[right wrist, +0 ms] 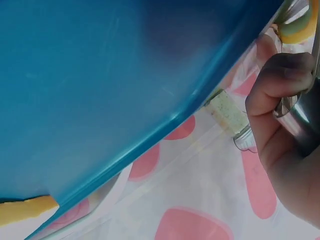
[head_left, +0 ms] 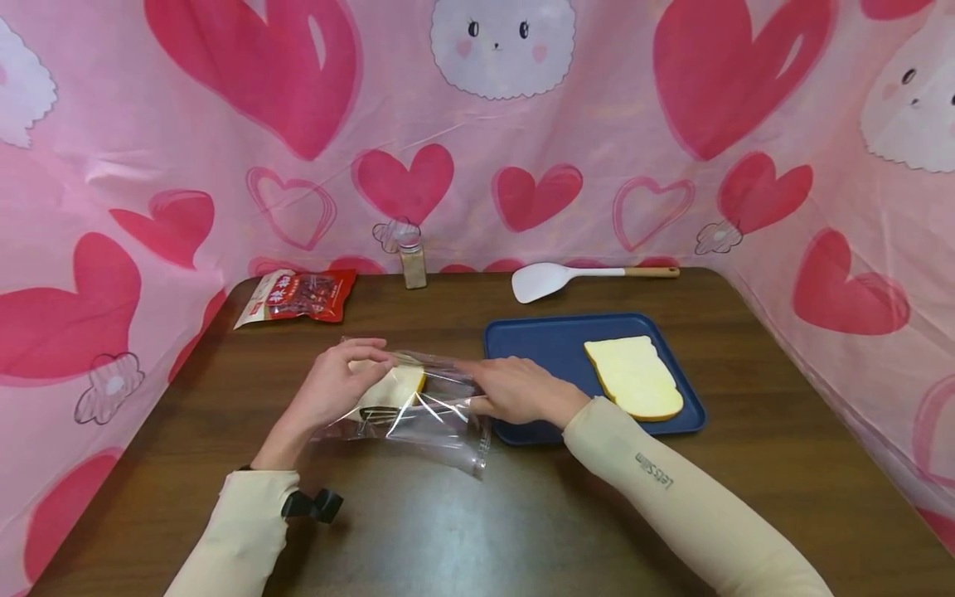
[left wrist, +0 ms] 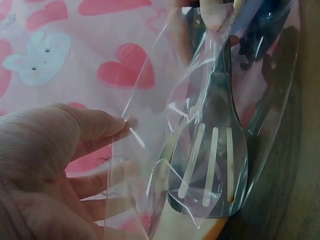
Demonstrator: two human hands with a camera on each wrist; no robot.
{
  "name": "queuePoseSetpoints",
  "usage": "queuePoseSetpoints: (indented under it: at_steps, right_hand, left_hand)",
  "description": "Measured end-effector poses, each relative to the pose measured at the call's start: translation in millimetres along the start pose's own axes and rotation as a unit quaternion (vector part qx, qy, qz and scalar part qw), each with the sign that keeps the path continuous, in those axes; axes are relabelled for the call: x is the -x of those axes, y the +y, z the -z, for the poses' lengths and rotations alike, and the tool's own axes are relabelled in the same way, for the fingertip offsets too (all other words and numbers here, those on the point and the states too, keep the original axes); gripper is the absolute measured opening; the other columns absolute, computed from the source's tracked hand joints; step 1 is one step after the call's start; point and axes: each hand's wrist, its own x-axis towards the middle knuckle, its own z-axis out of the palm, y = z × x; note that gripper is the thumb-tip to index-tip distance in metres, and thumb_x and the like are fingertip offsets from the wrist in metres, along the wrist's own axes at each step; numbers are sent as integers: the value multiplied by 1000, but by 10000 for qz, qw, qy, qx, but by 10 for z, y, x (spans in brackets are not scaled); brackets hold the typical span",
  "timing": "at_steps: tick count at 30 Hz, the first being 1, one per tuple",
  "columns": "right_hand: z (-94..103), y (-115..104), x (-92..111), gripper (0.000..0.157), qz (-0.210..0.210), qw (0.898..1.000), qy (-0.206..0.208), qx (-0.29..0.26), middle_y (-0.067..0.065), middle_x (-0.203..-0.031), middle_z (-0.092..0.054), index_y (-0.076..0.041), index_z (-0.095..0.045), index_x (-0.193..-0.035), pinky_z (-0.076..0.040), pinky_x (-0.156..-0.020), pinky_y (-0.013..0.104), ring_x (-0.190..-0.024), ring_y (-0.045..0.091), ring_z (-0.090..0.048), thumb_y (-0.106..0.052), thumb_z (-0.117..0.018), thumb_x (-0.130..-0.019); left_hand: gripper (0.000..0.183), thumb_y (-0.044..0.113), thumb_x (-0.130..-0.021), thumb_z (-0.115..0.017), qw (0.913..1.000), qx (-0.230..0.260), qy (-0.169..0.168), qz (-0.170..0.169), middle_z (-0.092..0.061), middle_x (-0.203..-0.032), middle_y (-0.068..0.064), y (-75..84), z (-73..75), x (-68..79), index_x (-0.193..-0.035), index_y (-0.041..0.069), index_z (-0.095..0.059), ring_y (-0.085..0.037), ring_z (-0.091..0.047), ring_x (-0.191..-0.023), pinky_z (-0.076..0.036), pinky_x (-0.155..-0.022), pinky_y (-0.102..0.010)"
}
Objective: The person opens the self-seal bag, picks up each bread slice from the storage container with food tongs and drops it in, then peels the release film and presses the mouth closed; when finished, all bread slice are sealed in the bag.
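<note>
In the head view a clear plastic bag (head_left: 436,427) lies level between the hands, its open end toward the right. A bread slice (head_left: 401,388) is inside it, near the left hand. My left hand (head_left: 339,385) pinches the film between thumb and forefinger. At the bag's mouth, my right hand (head_left: 522,390) grips slotted metal tongs (left wrist: 223,97), which reach into the bag with the slotted head flat against the bread. How far the second arm of the tongs reaches is hard to see. In the right wrist view the fingers curl round the metal handle.
Right of the bag, a blue tray (head_left: 533,340) bears another bread slice (head_left: 634,377). Along the back stand or lie a red and white food packet (head_left: 302,294), a small seasoning jar (head_left: 414,267) and a white spatula (head_left: 543,280) with a wooden handle. A heart-patterned cloth (head_left: 462,124) encloses the table.
</note>
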Motion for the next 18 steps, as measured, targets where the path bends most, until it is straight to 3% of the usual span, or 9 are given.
queuePoseSetpoints:
  at_steps: [5, 9, 15, 18]
  right_hand:
    - [33, -14, -7, 69, -90, 9999, -114, -57, 5, -141, -68, -19, -43, -161, -59, -91, 39, -95, 17, -65, -49, -66, -103]
    - [51, 11, -8, 73, -52, 9998, -147, -128, 5, -143, -66, -18, -41, -162, -59, -92, 39, -95, 18, -64, -48, -68, -101]
    - [98, 84, 41, 79, -19, 9997, -112, -205, 5, -121, -71, -16, -42, -162, -56, -84, 37, -91, 17, -62, -55, -69, -98]
    - [136, 131, 95, 84, -87, 9997, -68, -198, 4, -113, -71, -15, -42, -162, -56, -82, 36, -88, 15, -62, -59, -69, -97]
  left_hand:
    - [30, 30, -103, -68, 9999, -47, -49, 100, -59, -153, -17, -39, -14, -13, -121, 9, -79, -45, -45, -147, -33, -116, -75]
    - [30, 30, -103, -68, 9999, -80, -77, 118, -61, -151, -19, -57, -20, -29, -122, 8, -78, -45, -46, -145, -34, -115, -74]
    - [30, 30, -104, -67, 9995, -137, 26, 275, -65, -145, -19, -86, -1, -54, -122, 9, -79, -45, -49, -142, -35, -114, -72]
    - [32, 31, -105, -65, 9984, -114, 93, 543, -65, -145, -20, -108, 38, -65, -125, 9, -78, -46, -47, -142, -35, -113, -71]
